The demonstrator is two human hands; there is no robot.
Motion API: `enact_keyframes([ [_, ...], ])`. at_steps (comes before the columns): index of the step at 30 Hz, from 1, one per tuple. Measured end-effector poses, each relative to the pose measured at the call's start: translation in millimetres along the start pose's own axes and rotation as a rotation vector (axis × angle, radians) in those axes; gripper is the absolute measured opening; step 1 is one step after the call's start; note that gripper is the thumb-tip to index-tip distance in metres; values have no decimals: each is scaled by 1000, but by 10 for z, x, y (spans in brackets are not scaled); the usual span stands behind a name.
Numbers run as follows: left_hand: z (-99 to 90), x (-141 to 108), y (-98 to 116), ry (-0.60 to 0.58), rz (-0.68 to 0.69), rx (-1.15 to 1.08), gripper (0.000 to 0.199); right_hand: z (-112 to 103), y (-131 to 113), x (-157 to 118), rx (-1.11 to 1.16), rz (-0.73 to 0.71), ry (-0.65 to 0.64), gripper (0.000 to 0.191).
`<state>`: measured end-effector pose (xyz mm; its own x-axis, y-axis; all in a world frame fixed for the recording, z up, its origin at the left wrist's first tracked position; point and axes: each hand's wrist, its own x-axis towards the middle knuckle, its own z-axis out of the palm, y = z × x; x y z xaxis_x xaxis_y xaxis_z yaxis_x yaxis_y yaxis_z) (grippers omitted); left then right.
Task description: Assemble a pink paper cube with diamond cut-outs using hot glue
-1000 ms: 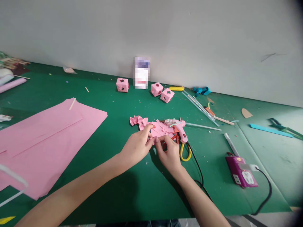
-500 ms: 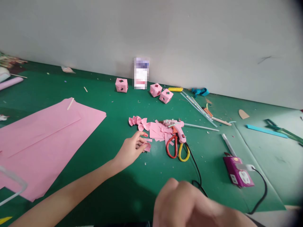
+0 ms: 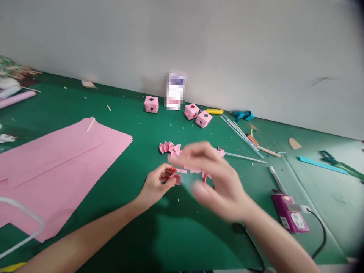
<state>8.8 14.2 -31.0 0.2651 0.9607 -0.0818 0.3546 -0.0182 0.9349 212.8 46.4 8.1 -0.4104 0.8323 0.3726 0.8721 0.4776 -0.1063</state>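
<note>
My left hand [image 3: 155, 185] is closed in a pinch on a small curved piece of pink paper [image 3: 178, 179], low over the green table. Thumb and fingers parted, my right hand [image 3: 220, 184] is blurred by motion and holds nothing that I can see. It covers most of a pink glue gun [image 3: 220, 152], whose clear glue stick [image 3: 246, 157] sticks out to the right. A bit of a red scissors handle [image 3: 205, 177] shows beside my right thumb. Folded pink paper petals [image 3: 167, 147] lie in a row beyond my hands, next to cut pink scraps [image 3: 195, 170].
Large pink paper sheets [image 3: 71, 159] cover the left. Pink paper cubes [image 3: 151, 104] stand at the back near the wall. A purple power adapter [image 3: 288, 214] with a black cord sits at the right. Loose sticks and a blue strip [image 3: 322, 165] lie farther right.
My right hand has risen from the lower edge, moving forward over the glue gun and scissors, and its fingers now show apart. My left hand keeps its pinch on the paper piece.
</note>
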Motion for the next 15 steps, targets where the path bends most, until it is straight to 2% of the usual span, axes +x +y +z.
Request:
enact_keyframes([
  [4, 13, -12, -13, -4, -62, -236, 25, 35, 584, 967, -172, -83, -7, 60],
  [8, 31, -37, -22, -11, -86, -257, 22, 111, 951, 1823, -340, -62, 11, 51],
  [11, 34, -41, -23, -20, -99, -286, 22, 214, 1012, 2169, -402, -49, -25, 52],
  [15, 31, -39, -19, -57, -103, -303, 18, 357, 990, 2388, -413, -65, -46, 54],
])
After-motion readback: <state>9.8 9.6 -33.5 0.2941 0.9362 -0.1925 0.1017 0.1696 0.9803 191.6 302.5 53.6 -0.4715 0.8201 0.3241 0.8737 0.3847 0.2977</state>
